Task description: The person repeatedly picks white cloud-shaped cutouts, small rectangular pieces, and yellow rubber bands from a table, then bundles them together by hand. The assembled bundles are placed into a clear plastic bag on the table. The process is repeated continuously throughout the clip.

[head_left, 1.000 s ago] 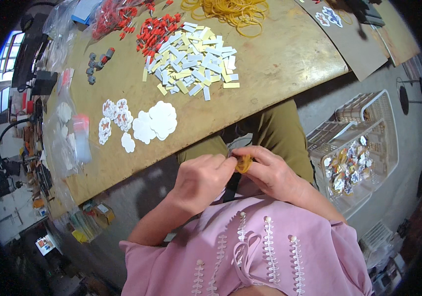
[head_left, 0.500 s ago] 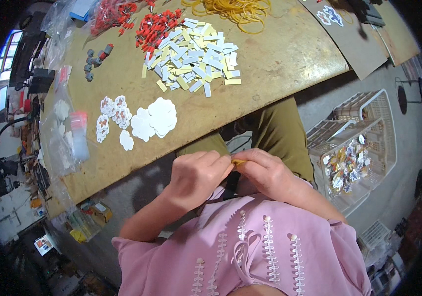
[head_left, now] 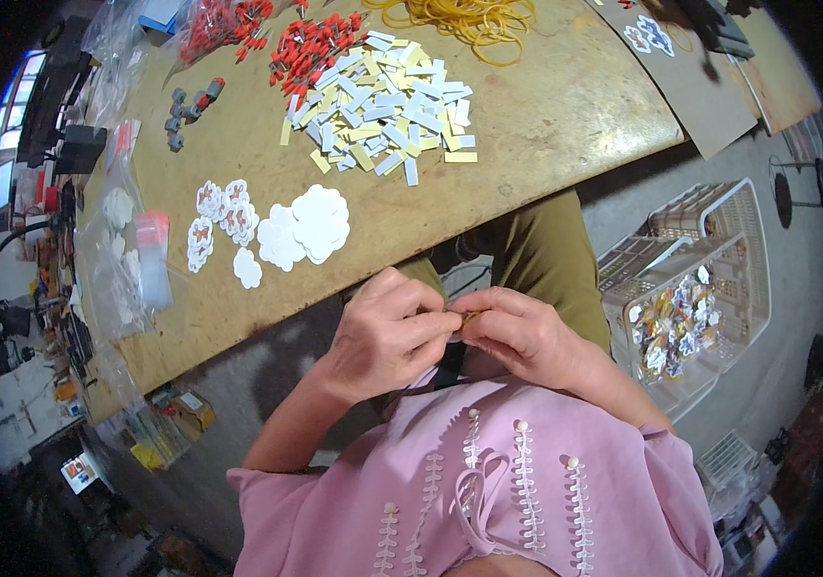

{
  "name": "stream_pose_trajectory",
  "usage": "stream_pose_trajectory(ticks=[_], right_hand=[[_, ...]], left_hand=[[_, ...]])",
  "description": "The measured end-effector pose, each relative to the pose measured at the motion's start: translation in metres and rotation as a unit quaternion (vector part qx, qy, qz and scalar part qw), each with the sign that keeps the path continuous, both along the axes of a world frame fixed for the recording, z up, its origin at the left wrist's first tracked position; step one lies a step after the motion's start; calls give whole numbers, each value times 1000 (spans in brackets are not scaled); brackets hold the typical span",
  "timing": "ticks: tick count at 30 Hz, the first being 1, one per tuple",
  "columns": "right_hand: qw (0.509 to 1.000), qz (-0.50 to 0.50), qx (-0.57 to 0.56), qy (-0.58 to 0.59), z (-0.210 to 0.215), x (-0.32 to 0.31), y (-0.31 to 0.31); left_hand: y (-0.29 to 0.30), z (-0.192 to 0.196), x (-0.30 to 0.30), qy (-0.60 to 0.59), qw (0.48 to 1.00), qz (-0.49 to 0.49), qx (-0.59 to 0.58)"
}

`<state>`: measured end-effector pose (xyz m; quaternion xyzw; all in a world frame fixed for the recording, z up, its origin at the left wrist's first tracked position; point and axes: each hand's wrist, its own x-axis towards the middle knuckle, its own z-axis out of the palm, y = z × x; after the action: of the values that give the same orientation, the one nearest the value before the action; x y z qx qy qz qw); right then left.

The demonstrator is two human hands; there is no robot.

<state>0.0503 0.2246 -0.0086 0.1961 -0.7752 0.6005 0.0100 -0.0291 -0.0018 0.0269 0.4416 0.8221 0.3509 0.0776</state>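
Note:
Above my lap, just off the table's front edge, my two hands meet fingertip to fingertip. Pinched between them is a yellow rubber band (head_left: 470,319), bunched small and mostly hidden by the fingers. My right hand (head_left: 524,332) is closed on it with thumb and forefinger. My left hand (head_left: 384,337) is closed too, its fingertips pressed against the same band. On the table nearest my left hand lie white scalloped cards (head_left: 320,223), with smaller printed cutouts (head_left: 236,213) beside them. A loose heap of yellow rubber bands (head_left: 488,27) lies at the far edge.
The wooden table (head_left: 565,125) holds a pile of white and yellow strips (head_left: 392,111), red-tipped pieces (head_left: 310,53), grey parts (head_left: 180,120) and plastic bags (head_left: 123,250). Right of my legs, a white plastic basket (head_left: 762,250) on the floor contains colourful cutouts (head_left: 676,327).
My left hand has risen slightly and turned, its fingers reaching over toward the right fingertips. Less of the yellow band shows now. The things on the table keep their places.

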Motion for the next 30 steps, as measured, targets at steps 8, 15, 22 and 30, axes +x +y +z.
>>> stream_pose_trajectory(ticks=[8, 15, 22, 30], right_hand=[[1000, 18, 8, -1, -1, 1, -3], [998, -25, 29, 50, 0, -3, -1], [996, -30, 50, 61, 15, -13, 12], [996, -44, 48, 62, 11, -12, 3]], left_hand=[[1, 5, 3, -17, 995, -72, -70], [0, -1, -8, -16, 997, -67, -17], [7, 5, -4, -138, 989, 14, 51], [2, 0, -6, -123, 991, 3, 53]])
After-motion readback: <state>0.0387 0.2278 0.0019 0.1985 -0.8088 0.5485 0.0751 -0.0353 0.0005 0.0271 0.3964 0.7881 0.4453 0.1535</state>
